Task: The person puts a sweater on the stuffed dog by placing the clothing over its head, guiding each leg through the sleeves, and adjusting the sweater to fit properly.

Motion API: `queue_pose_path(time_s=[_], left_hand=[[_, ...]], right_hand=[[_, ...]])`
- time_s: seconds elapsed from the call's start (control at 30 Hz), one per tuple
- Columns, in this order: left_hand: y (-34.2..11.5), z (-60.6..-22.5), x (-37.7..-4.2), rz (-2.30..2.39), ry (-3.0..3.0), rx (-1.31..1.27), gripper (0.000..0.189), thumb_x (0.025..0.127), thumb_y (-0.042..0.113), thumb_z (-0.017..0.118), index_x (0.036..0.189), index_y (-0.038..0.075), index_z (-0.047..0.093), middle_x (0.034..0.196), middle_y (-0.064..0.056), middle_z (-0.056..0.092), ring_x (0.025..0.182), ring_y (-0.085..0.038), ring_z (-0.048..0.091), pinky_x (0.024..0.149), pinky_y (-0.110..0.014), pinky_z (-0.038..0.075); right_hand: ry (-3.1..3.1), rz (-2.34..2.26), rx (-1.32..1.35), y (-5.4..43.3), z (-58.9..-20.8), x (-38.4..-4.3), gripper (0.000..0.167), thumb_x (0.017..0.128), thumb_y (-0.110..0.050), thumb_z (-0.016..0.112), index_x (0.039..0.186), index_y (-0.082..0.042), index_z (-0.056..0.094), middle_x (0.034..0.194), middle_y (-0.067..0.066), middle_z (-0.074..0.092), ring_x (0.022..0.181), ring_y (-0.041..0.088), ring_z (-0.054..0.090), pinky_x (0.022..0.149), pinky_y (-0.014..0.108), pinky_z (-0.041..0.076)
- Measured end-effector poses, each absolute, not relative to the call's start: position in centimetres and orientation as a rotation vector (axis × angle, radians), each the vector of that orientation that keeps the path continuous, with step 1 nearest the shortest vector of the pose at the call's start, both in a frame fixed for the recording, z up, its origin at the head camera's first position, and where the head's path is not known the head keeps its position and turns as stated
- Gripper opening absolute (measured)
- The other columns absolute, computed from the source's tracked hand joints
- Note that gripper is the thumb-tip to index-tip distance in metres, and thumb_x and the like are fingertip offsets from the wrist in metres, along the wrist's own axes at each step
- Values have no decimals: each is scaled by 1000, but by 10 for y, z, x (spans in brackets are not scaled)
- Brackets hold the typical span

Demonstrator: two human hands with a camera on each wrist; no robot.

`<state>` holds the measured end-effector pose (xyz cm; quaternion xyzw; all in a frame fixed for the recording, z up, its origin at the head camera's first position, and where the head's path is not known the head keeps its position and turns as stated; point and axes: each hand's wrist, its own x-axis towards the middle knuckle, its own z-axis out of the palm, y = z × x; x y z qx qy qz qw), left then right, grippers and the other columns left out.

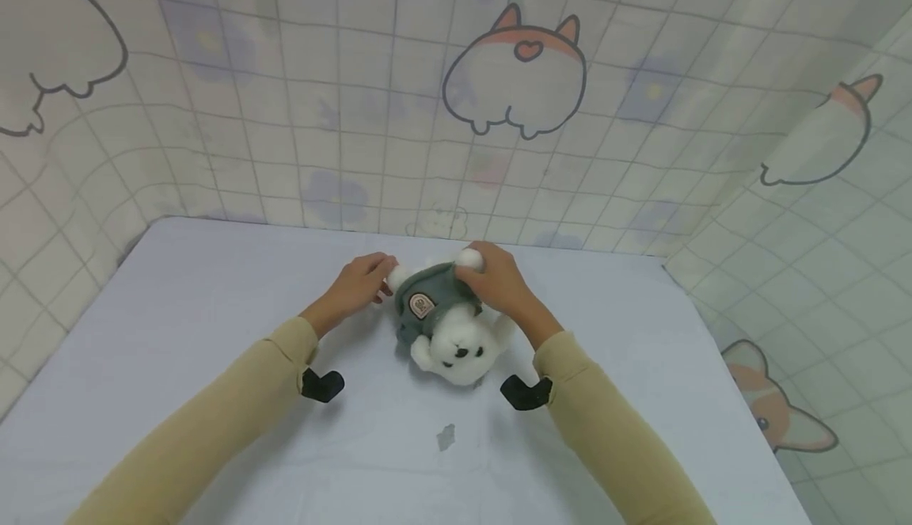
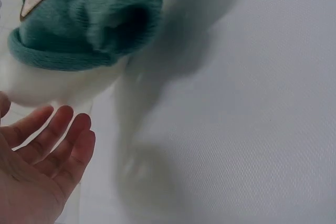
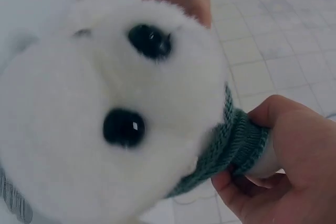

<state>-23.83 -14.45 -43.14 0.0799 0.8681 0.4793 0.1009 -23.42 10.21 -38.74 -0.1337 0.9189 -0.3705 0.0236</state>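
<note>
My right fingers (image 3: 228, 195) pinch the toy (image 1: 436, 303) by one white limb (image 1: 470, 259), beside the edge of its green sweater (image 1: 438, 281). My left fingers (image 2: 47, 135) are relaxed and slightly spread by another white limb (image 1: 398, 277); I can't tell how firmly, if at all, they touch it. The toy is between them, over the far half of the table (image 1: 641, 327), head (image 1: 456, 339) toward me; I can't tell whether any of it rests there.

I'd expect it to be light and squashy, with little to break, and the fur to give under a squeeze. The limbs are stubby, so a shallow pinch might slide off; the padded body under the sweater should offer a fuller hold. Tugging on the sweater alone would probably stretch or shift it.

The head is a fluffy white ball set with glossy, hard-looking black beads (image 3: 123, 128). The sweater is ribbed knit, with a thick hem and a pale, dark-rimmed patch (image 1: 422, 305). Up close, the pale table shows a fine texture.
</note>
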Motion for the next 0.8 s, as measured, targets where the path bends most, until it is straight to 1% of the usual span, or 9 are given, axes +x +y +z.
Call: queue_pose_path(time_s=[0.07,0.2,0.33,0.47,0.6,0.63,0.73,0.8], left_hand=[[-144,-431,-239,1461,2532,217,47,105,40,31,121,4,57,113,-17,64,95,-27,67,74,-30,57],[-142,-429,-238,1527,2491,222,48,106,37,29,120,1,57,113,-17,64,95,-29,68,72,-30,56],[-138,-426,-237,1566,2471,248,45,106,32,30,123,-1,56,113,-19,64,93,-29,68,71,-30,56],[-134,-425,-237,1589,2463,305,40,105,28,36,122,0,58,112,-20,65,91,-28,68,72,-32,57],[-130,-426,-238,1619,2415,422,35,103,28,45,122,2,58,112,-18,66,92,-27,68,73,-33,58],[-129,-425,-237,1623,2396,460,35,102,28,48,123,2,58,112,-17,67,93,-28,68,74,-33,58],[-125,-424,-236,1614,2346,547,37,98,30,56,124,3,58,115,-13,66,95,-26,67,75,-33,57],[-122,-422,-235,1593,2332,583,40,96,32,59,124,4,59,119,-11,65,99,-25,66,76,-33,57]], right_hand=[[2798,-1244,-333,108,-390,-234,23,92,-20,55,111,-9,62,110,11,63,93,25,60,79,38,54],[2662,-1451,-135,119,-399,-233,26,93,-19,51,114,-9,62,117,12,62,99,26,60,84,39,54],[2522,-1615,6,128,-416,-231,27,92,-16,48,113,-6,61,121,12,58,103,23,58,88,37,55],[2400,-1730,71,139,-434,-226,26,92,-13,45,112,-1,57,120,13,54,103,23,57,90,36,56],[2399,-1690,91,150,-450,-217,25,94,-14,46,114,-3,55,121,13,53,106,23,56,91,36,55],[2417,-1657,81,151,-450,-212,23,94,-13,47,113,-3,55,124,15,53,110,24,55,92,37,54],[2509,-1535,-22,157,-461,-205,20,93,-12,52,111,-4,56,123,15,57,109,25,56,86,34,53],[2568,-1460,-104,158,-466,-200,21,91,-11,55,110,-4,58,120,15,61,109,26,58,86,36,52]])
